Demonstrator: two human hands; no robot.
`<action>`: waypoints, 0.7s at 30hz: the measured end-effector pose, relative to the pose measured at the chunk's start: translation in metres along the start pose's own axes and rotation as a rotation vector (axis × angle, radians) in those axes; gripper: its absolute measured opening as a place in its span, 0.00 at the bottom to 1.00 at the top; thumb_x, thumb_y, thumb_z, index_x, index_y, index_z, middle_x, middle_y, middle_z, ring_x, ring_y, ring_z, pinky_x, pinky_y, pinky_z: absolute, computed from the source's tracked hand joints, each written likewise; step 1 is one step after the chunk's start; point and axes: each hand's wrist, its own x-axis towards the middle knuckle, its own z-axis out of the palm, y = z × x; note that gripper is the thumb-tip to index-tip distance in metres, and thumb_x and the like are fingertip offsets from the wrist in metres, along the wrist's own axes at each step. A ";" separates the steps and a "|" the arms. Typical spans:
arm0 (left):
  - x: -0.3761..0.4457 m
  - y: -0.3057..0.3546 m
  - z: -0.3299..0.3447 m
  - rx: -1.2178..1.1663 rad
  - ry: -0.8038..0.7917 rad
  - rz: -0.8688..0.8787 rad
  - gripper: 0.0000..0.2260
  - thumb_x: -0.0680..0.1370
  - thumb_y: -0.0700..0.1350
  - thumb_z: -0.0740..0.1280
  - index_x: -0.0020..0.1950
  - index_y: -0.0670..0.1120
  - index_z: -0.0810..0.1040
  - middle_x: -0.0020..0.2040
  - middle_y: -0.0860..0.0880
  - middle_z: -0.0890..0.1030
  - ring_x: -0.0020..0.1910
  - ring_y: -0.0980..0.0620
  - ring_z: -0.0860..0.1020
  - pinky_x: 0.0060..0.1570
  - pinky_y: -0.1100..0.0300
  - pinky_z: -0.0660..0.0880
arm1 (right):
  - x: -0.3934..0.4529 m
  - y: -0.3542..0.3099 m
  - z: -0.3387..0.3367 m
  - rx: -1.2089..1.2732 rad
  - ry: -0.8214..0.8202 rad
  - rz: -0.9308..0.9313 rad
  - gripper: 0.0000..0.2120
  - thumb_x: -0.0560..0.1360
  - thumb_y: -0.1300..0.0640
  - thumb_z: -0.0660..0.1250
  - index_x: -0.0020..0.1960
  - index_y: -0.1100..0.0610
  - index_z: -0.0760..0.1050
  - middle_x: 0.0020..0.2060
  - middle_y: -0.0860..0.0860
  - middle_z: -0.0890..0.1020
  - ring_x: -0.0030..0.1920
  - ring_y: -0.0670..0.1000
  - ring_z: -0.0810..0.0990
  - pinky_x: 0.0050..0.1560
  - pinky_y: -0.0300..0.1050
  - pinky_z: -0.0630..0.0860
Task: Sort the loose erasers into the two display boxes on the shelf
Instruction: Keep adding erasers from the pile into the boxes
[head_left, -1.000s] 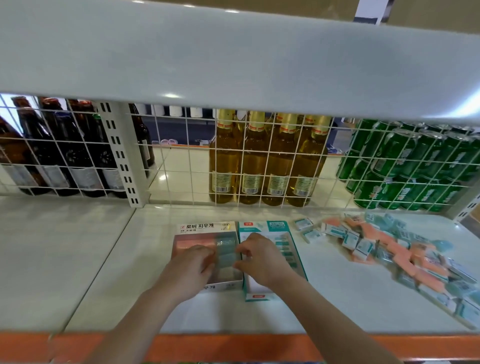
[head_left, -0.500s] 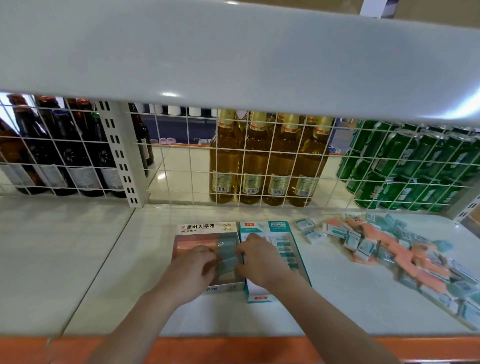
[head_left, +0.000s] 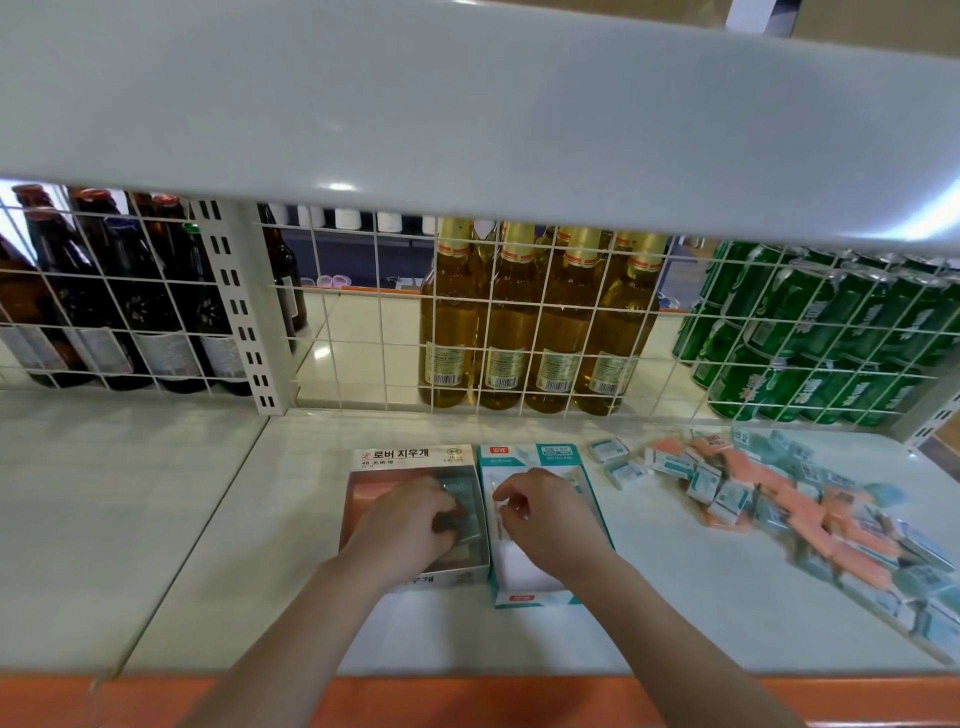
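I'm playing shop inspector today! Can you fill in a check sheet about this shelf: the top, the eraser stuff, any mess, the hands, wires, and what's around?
Surface: white shelf with an orange front edge.
Job's things: pink display box and teal display box side by side; loose erasers, pink and teal, heaped to the right.
Clutter: nothing seen.
Grippers: left hand inside the pink display box, on erasers there; right hand over the teal display box, fingers curled, grip unclear.
Cables: nothing seen.
Surroundings: wire grid; behind it brown bottles, yellow bottles, green cans.

Left hand (head_left: 410, 514) presses erasers in pink box (head_left: 363, 470); right hand (head_left: 550, 514) curled over teal box (head_left: 519, 597).
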 end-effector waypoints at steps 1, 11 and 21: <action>0.000 0.000 0.000 0.003 -0.010 0.003 0.14 0.76 0.50 0.66 0.60 0.50 0.78 0.60 0.53 0.74 0.58 0.54 0.72 0.55 0.62 0.71 | -0.001 0.001 0.000 0.001 0.000 0.002 0.13 0.79 0.57 0.57 0.60 0.50 0.75 0.60 0.48 0.75 0.55 0.48 0.75 0.56 0.39 0.73; -0.002 -0.003 -0.001 0.026 -0.033 0.033 0.21 0.74 0.50 0.68 0.67 0.52 0.72 0.65 0.55 0.71 0.62 0.56 0.70 0.59 0.64 0.69 | -0.001 0.010 0.003 0.024 -0.003 0.016 0.13 0.79 0.58 0.56 0.60 0.50 0.75 0.60 0.49 0.75 0.56 0.48 0.74 0.57 0.40 0.73; 0.002 -0.002 0.001 0.022 -0.023 -0.006 0.21 0.73 0.51 0.69 0.65 0.50 0.73 0.62 0.54 0.73 0.59 0.55 0.72 0.55 0.64 0.70 | 0.000 0.015 0.005 0.018 0.016 -0.001 0.13 0.79 0.58 0.56 0.59 0.51 0.75 0.59 0.49 0.77 0.55 0.47 0.75 0.53 0.38 0.73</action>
